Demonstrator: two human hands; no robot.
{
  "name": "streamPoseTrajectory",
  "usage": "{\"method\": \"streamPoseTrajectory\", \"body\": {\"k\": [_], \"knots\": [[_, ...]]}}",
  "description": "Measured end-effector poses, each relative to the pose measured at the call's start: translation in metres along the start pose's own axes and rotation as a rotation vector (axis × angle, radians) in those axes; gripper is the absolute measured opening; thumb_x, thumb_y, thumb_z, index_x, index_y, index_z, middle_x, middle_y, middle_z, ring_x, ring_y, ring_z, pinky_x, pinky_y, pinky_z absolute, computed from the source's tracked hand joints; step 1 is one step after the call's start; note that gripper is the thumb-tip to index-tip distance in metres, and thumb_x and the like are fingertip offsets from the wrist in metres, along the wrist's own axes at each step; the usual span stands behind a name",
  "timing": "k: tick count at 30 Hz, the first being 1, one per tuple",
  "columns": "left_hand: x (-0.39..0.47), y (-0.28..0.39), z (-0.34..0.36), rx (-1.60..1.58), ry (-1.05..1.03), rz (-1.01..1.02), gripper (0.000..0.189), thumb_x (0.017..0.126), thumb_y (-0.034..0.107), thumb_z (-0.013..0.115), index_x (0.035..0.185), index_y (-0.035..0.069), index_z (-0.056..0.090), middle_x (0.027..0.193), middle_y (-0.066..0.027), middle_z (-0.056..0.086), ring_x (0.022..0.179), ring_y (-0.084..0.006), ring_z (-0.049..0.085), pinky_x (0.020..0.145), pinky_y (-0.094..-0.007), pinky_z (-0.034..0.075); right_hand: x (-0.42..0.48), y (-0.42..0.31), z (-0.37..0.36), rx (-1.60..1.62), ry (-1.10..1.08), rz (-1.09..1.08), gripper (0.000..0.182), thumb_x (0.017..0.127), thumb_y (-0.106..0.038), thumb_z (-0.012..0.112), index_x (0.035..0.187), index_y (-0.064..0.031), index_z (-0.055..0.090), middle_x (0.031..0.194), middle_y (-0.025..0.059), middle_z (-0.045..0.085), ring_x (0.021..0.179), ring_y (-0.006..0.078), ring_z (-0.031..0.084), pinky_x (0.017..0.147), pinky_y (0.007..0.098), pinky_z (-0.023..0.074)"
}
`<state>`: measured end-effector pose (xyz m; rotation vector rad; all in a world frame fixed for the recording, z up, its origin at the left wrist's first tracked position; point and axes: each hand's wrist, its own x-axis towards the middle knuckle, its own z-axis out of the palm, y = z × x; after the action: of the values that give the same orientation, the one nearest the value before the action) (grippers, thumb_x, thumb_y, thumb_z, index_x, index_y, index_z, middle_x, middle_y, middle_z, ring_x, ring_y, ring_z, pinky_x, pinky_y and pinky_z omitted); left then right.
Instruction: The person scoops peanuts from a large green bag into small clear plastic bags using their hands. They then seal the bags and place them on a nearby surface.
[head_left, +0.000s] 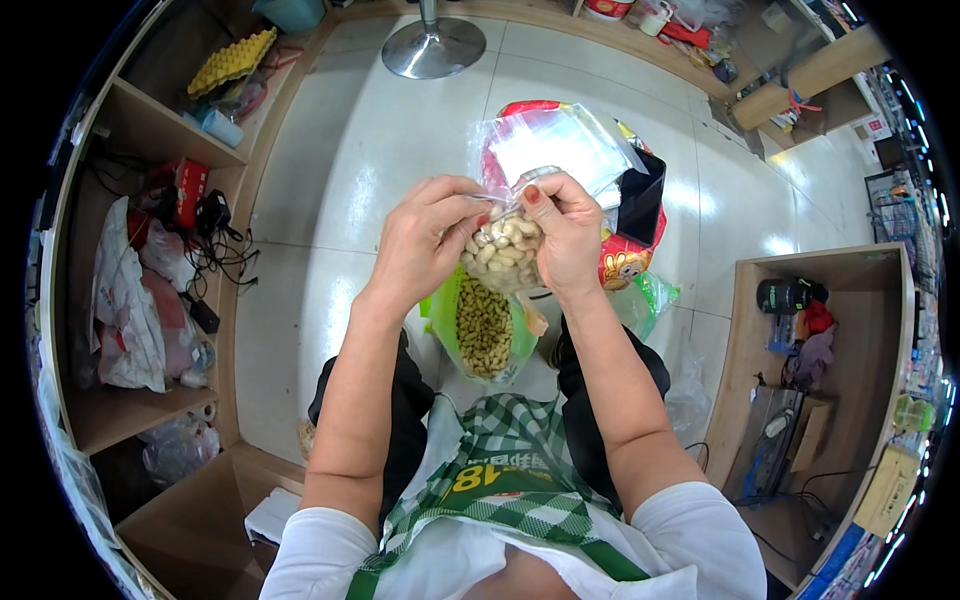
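Note:
A clear plastic bag of pale nuts (501, 253), which look like peanuts, hangs between my hands. My left hand (426, 238) pinches one side of its gathered neck. On the other side, my right hand (564, 225) grips the neck between thumb and fingers. Below the bag, a light green plastic bag (444, 300) lies open between my legs, with many small brownish nuts (484, 330) inside. Beyond my hands, a stack of clear flat bags (562, 154) rests on a red patterned package (626, 264). A black smartphone (642, 199) lies on that package too, to the right.
Wooden shelves (172, 124) with cables and bags stand at the left. Another open shelf unit (862, 300) is at the right. A round metal stand base (435, 49) sits on the tiled floor (322, 187) ahead. Crumpled clear green plastic (646, 301) lies beside my right leg.

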<state>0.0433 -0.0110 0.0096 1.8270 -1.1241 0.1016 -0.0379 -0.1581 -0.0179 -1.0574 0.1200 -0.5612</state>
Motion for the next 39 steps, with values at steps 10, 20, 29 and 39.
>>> {"method": "streamPoseTrajectory", "body": {"k": [10,20,29,39], "knots": [[-0.002,0.008,0.009,0.134,0.266,0.053,0.012,0.069,-0.008,0.063,0.075,0.002,0.060,0.077,-0.0077,0.059,0.071,-0.0264,0.055,0.061,-0.0351,0.046,0.001,0.000,0.005,-0.070,-0.007,-0.024,0.011,0.087,-0.012,0.067,0.087,-0.0027,0.062,0.083,-0.0020,0.058,0.075,0.0052,0.052,0.071,0.0204,0.0433],[0.001,0.003,-0.007,0.115,0.369,0.078,0.008,0.074,-0.004,0.063,0.076,0.003,0.060,0.077,-0.0076,0.060,0.072,-0.0253,0.053,0.061,-0.0331,0.043,0.002,-0.003,0.001,-0.557,-0.415,0.210,0.075,0.057,-0.011,0.083,0.123,-0.0027,0.049,0.116,0.0092,0.057,0.109,0.0175,0.054,0.096,0.0320,0.0432],[0.004,0.009,-0.018,-0.148,0.093,-0.059,0.007,0.071,0.007,0.073,0.077,0.005,0.070,0.079,-0.0048,0.061,0.076,-0.0217,0.052,0.065,-0.0316,0.044,-0.005,-0.003,0.006,-0.692,-0.365,0.358,0.062,0.053,-0.018,0.083,0.108,-0.0022,0.058,0.097,0.0088,0.065,0.089,0.0186,0.063,0.082,0.0316,0.0502],[-0.001,0.010,-0.004,0.127,0.262,-0.026,0.012,0.064,0.001,0.074,0.075,0.006,0.071,0.073,-0.0033,0.058,0.068,-0.0205,0.053,0.058,-0.0307,0.044,-0.005,-0.005,0.013,-0.719,-0.348,0.364,0.058,0.053,-0.015,0.081,0.105,-0.0026,0.059,0.095,0.0081,0.066,0.088,0.0197,0.064,0.081,0.0319,0.0505]]}}
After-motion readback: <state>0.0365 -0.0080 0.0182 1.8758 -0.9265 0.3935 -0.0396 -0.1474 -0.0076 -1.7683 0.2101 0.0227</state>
